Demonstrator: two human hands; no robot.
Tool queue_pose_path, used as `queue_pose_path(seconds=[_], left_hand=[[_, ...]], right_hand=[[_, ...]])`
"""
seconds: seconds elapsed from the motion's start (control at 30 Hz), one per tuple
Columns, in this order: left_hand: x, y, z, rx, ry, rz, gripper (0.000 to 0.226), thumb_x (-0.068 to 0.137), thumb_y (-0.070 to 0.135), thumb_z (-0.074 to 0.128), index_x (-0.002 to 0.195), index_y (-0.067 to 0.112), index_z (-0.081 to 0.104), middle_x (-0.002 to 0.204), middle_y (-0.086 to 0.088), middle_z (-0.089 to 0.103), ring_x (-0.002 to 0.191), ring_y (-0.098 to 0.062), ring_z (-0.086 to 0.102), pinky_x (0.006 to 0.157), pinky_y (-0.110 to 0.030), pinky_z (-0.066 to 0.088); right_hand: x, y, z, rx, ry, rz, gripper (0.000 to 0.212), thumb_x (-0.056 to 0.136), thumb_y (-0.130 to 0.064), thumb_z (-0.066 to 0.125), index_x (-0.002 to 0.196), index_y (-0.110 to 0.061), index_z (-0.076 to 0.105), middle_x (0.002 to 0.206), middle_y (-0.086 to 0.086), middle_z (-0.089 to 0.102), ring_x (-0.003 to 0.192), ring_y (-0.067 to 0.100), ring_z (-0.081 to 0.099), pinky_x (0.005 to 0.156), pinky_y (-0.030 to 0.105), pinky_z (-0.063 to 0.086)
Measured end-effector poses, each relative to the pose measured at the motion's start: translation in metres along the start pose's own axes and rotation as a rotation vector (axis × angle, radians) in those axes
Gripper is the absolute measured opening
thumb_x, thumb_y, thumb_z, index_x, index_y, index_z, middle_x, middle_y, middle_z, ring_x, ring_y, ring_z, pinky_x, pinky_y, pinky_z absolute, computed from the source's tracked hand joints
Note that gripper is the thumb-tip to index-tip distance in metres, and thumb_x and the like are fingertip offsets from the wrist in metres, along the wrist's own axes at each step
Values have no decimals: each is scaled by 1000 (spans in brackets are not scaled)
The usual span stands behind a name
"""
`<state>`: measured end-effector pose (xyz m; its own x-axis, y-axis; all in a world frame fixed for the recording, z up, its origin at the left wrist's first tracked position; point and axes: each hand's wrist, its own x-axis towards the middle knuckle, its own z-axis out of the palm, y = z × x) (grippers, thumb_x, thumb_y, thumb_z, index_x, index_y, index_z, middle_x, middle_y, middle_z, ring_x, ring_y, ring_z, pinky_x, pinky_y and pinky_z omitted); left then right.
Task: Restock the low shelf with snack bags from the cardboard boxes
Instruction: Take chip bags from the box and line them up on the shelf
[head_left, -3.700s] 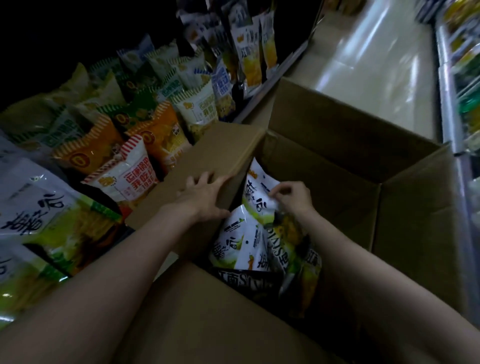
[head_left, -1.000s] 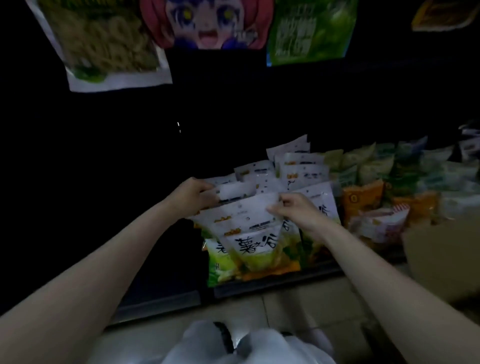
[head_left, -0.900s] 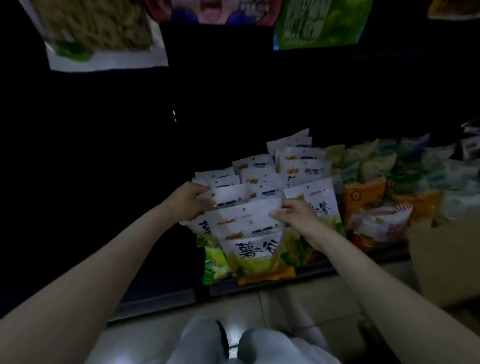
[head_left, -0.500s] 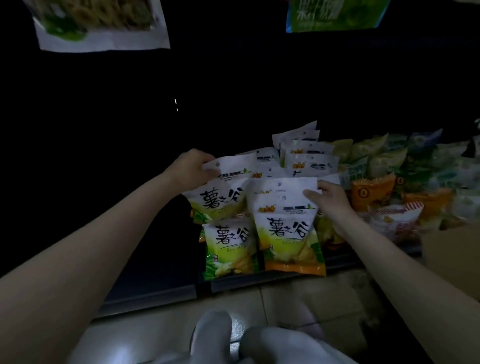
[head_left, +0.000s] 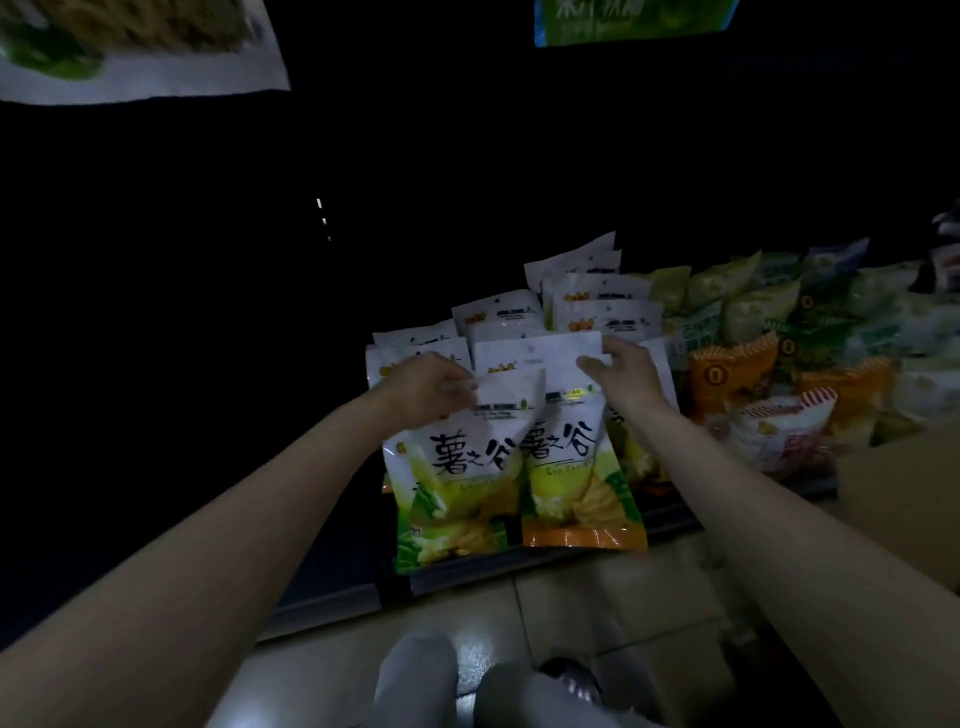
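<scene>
Two white-and-green snack bags with black lettering stand at the front of the low shelf (head_left: 519, 579). My left hand (head_left: 428, 387) pinches the top of the left green-bottomed bag (head_left: 457, 483). My right hand (head_left: 621, 371) grips the top of the right orange-bottomed bag (head_left: 574, 467). Behind them several more bags of the same kind (head_left: 587, 306) stand in rows. A corner of the cardboard box (head_left: 904, 499) shows at the right edge.
Orange, green and white snack bags (head_left: 779, 358) fill the shelf to the right. The shelf left of my hands is dark. Packets hang overhead (head_left: 130, 47). My knees (head_left: 467, 686) are over the tiled floor below.
Both hands came closer together and lower, bringing the two front bags side by side at the shelf's front edge. Before that I turned from the box to the shelf.
</scene>
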<state>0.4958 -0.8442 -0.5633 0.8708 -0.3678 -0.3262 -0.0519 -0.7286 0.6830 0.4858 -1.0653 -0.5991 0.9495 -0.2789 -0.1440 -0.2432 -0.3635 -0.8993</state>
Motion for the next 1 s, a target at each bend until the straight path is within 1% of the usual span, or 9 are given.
queue_pose_path(seconds=[0.13,0.27,0.33,0.43,0.57,0.63,0.8,0.9,1.0], left_hand=[[35,-6,45,-696,38,-101,27,97,-7,33,86,13,47,62,-4,34,36,-12,50,59,-25,41],[64,-19,66,-346,68,-31,47,96,-3,41,141,13,38,93,-22,49,64,-17,63,71,-33,43],[75,-31,74,79,32,-65,38,96,15,50,132,4,49,129,-21,49,102,-19,58,89,-31,41],[94,-49,85,377,109,-45,38,96,24,51,127,2,53,137,-12,48,124,-27,45,94,-27,38],[102,-59,88,404,121,-66,41,96,26,49,132,8,49,141,-8,45,132,-26,36,103,-30,32],[99,-59,83,398,154,-26,38,95,25,50,129,8,54,144,-6,43,135,-26,33,105,-33,30],[69,-48,40,93,162,-2,8,93,14,55,95,20,59,119,-6,55,115,-23,50,108,-38,34],[54,-46,22,-48,225,-51,40,93,10,56,69,33,33,74,13,33,66,3,42,93,-17,33],[39,-44,22,-131,275,-77,20,91,4,57,78,19,53,80,-6,50,78,14,56,100,-14,25]], right_hand=[[20,6,7,-15,-32,-25,34,95,-13,54,124,4,55,133,19,51,121,32,50,105,45,39],[27,15,4,39,-88,-25,18,95,-6,52,111,0,56,108,18,60,93,25,56,92,38,45],[21,26,-1,-30,-44,-67,39,93,-8,56,131,-9,45,129,11,48,112,22,49,96,30,40],[-21,63,-8,-367,167,-231,58,88,-14,62,139,-19,37,145,9,27,132,25,27,108,36,32],[-64,121,-1,-1040,-313,-254,97,83,-35,66,147,-39,-6,152,4,-29,141,33,-18,114,55,3],[-59,131,8,-1101,-364,-200,110,82,-36,68,143,-37,-22,142,7,-46,138,41,-25,113,58,0],[-50,136,33,-1063,-301,-72,122,78,-37,72,138,-31,-34,134,16,-50,137,51,-14,111,61,10],[-48,140,32,-1021,-269,-80,123,76,-41,72,134,-32,-36,142,17,-45,139,49,-13,111,61,12],[-38,139,32,-929,-264,-56,121,74,-40,74,142,-35,-25,145,15,-40,139,46,-14,110,61,14]])
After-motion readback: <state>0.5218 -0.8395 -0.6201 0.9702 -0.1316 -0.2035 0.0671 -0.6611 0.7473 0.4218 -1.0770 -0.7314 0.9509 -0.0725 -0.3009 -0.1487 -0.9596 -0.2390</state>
